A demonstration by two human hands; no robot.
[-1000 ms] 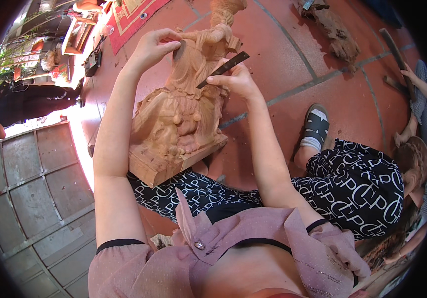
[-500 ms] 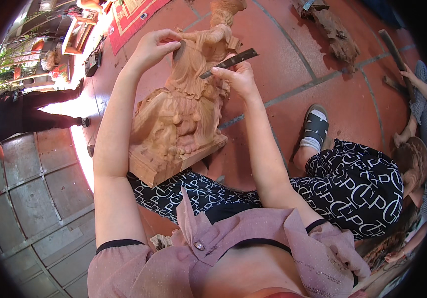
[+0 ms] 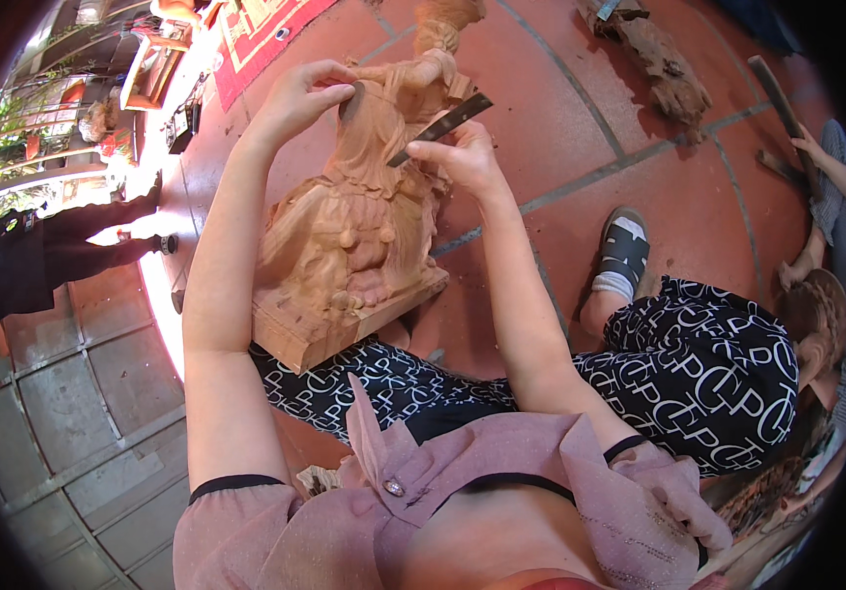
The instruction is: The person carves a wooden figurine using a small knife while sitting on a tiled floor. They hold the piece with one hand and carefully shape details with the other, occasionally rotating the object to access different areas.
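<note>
Wooden statue [image 3: 354, 226], pale and finely carved, leans tilted against the person's knee, its square base low beside the patterned trousers [image 3: 698, 374] and its upper end pointing away over the red tiled floor [image 3: 560, 128]. At that upper end the left hand [image 3: 300, 98] rests on the carving, fingers [image 3: 329, 90] curled over its top edge and pressed to the wood, closed around nothing else. Just to the right of those fingers, the right hand [image 3: 457, 157] is closed around a flat metal chisel [image 3: 442, 126], pinched between thumb and fingertips; the blade slants down toward the left fingers and its tip meets the statue's surface between the two hands, while its far end sticks up and out beyond the right knuckles. Below the right hand and well apart from it, a foot in a dark sandal [image 3: 624, 251] sits on the tiles. Far beyond the right hand lies a rough piece of wood [image 3: 659, 64]. At the right edge, another person's hand [image 3: 811, 147] holds a dark stick. Well off to the left of the left hand, a person in dark clothes [image 3: 39, 256] stands on grey paving.
</note>
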